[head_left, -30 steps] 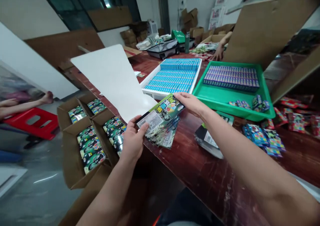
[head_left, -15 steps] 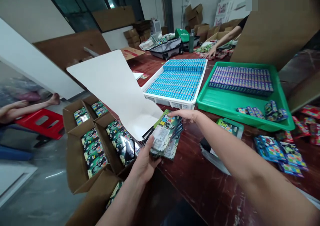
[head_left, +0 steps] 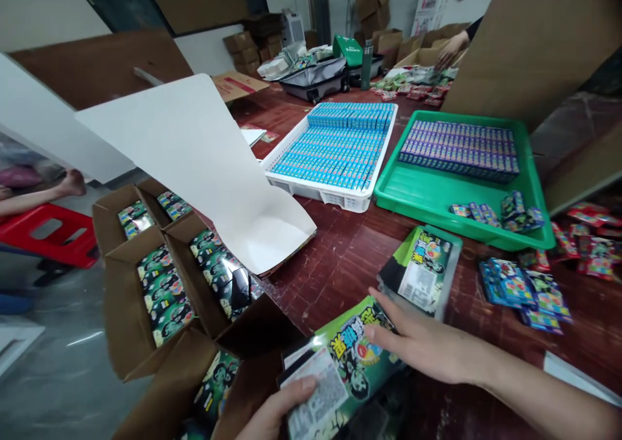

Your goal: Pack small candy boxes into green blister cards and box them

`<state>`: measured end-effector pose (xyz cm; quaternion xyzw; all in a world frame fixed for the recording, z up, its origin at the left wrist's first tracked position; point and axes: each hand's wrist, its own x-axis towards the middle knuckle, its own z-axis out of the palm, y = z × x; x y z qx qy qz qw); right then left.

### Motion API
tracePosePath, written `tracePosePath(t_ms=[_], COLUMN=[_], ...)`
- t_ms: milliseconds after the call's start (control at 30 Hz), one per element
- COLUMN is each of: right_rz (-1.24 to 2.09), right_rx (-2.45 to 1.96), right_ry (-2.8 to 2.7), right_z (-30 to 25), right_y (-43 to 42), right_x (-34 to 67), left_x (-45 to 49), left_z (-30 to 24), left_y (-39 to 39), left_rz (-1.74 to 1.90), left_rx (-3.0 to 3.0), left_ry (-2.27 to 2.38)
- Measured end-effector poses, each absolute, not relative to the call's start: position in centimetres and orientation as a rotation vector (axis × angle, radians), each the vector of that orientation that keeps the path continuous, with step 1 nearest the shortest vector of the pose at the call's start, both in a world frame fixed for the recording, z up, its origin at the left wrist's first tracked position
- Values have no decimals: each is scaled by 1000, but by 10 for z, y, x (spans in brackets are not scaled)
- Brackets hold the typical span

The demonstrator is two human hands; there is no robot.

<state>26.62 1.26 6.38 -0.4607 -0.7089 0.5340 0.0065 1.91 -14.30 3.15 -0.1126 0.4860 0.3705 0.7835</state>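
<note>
My left hand [head_left: 276,414] grips the near end of a stack of green printed packets [head_left: 347,362] at the bottom of the view, thumb on top. My right hand [head_left: 418,346] lies on the stack's far end with fingers stretched flat. The stack hangs over the near edge of the dark red table [head_left: 340,258], above an open cardboard box [head_left: 214,388] holding similar packets. Another small pile of green packets [head_left: 420,268] rests on the table just beyond my right hand.
A white tray of blue boxes [head_left: 335,148] and a green tray of purple boxes [head_left: 461,168] sit further back. Loose blue and red packets [head_left: 529,284] lie at right. Open boxes of packets [head_left: 160,278] stand on the floor at left. Another person's hand [head_left: 449,45] works at the far end.
Both hands have carried the packet stack from mid-table back to the near edge, over the open box. The view has tilted down and nearer.
</note>
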Motion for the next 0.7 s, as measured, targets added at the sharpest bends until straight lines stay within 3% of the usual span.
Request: tracePosePath(t_ms=[233,433,700], right_rz=[1339,1400,1683], right_rx=[-654,-922,-1209], right_ry=[-2634,-2610,-2409], right_z=[96,86,39], right_y=[8,16,5], right_x=[282,297,341], left_x=[24,27,42], left_z=[41,43,13], left_y=[-103,-66,-120], left_rz=[551,163,251], left_rx=[-147,61,316], left_ry=[974,924,827])
